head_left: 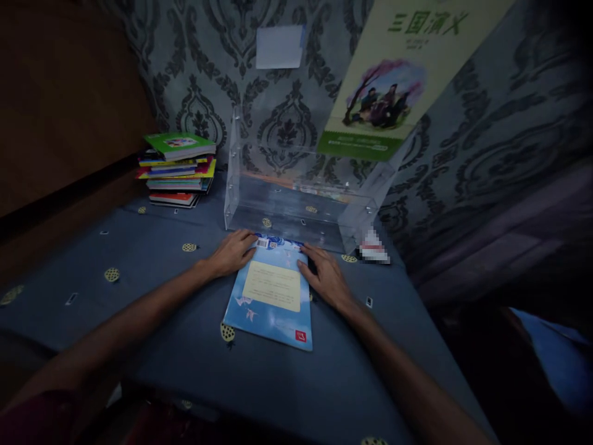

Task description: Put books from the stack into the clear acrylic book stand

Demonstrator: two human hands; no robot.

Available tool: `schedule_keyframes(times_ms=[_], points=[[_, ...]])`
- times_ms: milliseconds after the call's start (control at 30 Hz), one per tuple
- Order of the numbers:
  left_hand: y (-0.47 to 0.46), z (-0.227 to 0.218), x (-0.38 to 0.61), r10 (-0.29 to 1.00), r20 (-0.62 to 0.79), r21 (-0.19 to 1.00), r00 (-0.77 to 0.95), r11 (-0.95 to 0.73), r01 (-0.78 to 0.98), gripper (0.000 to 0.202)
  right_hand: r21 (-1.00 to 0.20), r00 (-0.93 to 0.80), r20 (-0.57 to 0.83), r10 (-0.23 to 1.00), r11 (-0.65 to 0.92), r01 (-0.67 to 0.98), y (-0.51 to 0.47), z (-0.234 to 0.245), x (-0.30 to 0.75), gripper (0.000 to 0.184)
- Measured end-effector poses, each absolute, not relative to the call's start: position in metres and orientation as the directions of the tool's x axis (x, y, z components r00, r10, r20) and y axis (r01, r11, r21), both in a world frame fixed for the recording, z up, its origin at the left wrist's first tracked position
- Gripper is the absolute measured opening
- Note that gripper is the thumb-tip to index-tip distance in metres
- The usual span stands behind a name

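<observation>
A light-blue paperback book (273, 293) lies on the cloth-covered table, its printed cover upside down to me, with a cream text panel and a red mark at the near corner. My left hand (234, 252) grips its far left corner, fingers curled along the edge. On the opposite side, my right hand (325, 275) holds the far right corner, thumb beside the cover. Just beyond both hands stands a clear acrylic rack (296, 204) with see-through tiers. A cream and green book (389, 86) with a painted scene stands upright at the rack's upper right.
Several books are stacked in a pile (178, 170) at the back left, a green one on top. A white card (280, 47) shows against the patterned wall (199, 99). A small blurred white item (373, 247) lies right of the rack. Brown wood (69, 93) borders the left side.
</observation>
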State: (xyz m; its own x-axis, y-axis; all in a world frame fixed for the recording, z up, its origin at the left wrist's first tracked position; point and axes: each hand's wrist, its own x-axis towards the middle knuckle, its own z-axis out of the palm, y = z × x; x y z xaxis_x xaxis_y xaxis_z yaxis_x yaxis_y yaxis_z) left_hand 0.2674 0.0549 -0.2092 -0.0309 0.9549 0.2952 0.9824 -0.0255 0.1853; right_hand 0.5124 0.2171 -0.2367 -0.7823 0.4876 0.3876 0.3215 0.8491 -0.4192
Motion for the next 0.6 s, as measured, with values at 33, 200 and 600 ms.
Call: schedule_keyframes(times_ms=[33,200,600], points=[[0.056,-0.208,0.268,0.956,0.29,0.163,-0.037,-0.012,0.987,0.033,-0.429,-0.784,0.387,0.485,0.847,0.312,0.218,-0.236,0.512,0.048],[0.061,-0.193,0.281,0.97,0.236,0.001,-0.049,0.05,0.999,0.027,-0.471,-0.797,0.377,0.473,0.838,0.275,0.223,-0.235,0.513,0.05],[0.124,-0.201,0.337,0.94,0.189,0.165,0.284,-0.316,0.934,0.043,-0.456,-0.836,0.358,0.416,0.859,0.232,0.196,-0.23,0.541,0.046]])
